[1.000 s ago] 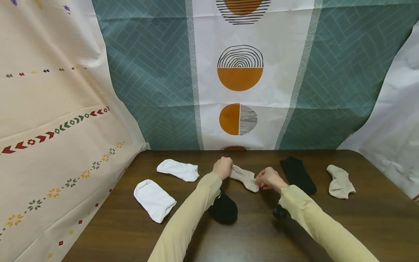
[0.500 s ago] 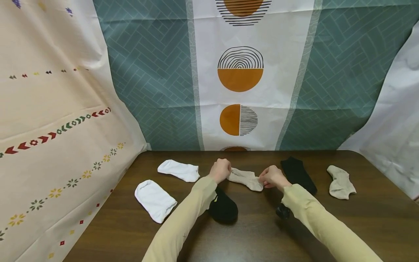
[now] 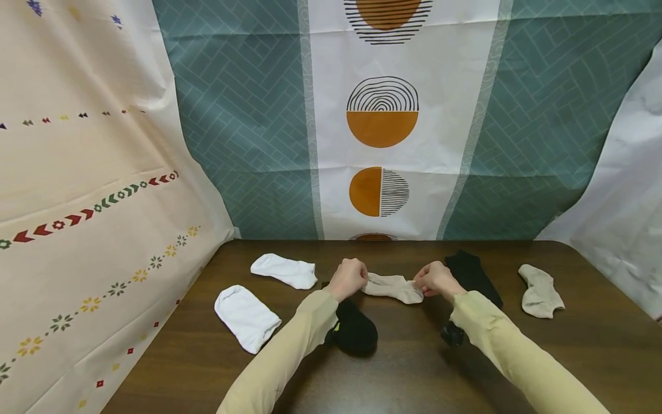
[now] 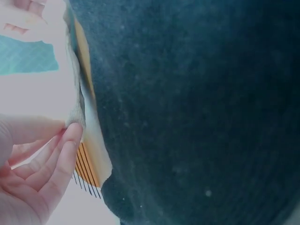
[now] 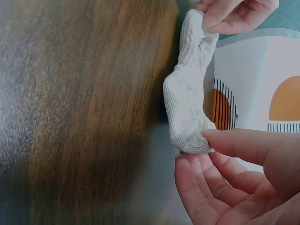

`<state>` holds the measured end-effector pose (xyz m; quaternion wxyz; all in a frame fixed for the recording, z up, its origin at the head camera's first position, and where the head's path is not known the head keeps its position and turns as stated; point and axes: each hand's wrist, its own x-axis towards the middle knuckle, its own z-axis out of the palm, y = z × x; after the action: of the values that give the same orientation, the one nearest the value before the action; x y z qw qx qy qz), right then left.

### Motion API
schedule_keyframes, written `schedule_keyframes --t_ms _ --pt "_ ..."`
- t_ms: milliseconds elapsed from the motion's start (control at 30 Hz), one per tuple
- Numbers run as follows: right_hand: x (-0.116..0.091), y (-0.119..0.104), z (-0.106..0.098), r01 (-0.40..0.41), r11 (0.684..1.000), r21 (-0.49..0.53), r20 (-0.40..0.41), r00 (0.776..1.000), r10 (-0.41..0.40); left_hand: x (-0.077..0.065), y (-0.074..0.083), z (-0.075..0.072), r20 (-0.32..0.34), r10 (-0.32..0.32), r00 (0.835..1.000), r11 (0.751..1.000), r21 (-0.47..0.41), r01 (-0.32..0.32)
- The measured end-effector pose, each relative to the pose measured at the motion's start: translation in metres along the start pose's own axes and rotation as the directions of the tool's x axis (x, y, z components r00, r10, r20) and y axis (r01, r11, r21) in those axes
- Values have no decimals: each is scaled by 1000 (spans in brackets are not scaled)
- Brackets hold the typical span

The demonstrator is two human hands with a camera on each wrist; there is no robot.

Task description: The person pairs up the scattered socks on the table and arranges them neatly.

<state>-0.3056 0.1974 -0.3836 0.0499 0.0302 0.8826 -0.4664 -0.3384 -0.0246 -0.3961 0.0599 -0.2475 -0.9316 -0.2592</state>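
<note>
Since a second ago the beige sock (image 3: 392, 287) has swung level at frame centre | left hand (image 3: 349, 277) and right hand (image 3: 436, 278) pinch its ends | right wrist view shows ribbing | left wrist view mostly blocked by dark fabric (image 4: 197, 112).

You are sitting in what looks like a makeshift recording corner rather than a lived-in room. A dark wooden tabletop (image 3: 414, 374) stands against hung printed sheets that hide the walls: a cream sheet (image 3: 77, 201) with small flower and arrow borders on your left, a teal herringbone sheet (image 3: 248, 144) with a white panel of orange half-circles (image 3: 381, 129) ahead, and a plain white sheet (image 3: 620, 218) on your right. Loose ankle socks (image 3: 245, 316) lie scattered on the tabletop, suggesting household laundry.
</note>
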Motion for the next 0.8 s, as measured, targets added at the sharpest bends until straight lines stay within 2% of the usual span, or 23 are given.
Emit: schedule_keyframes --t_ms 467,800 --pt "-2 3 -8 1 1000 10 35 999 -1 -14 7 -5 14 43 999 997 -71 -42" --pt "-7 4 -10 3 1000 -3 46 999 -3 -29 19 -5 -35 32 999 996 -77 -35"
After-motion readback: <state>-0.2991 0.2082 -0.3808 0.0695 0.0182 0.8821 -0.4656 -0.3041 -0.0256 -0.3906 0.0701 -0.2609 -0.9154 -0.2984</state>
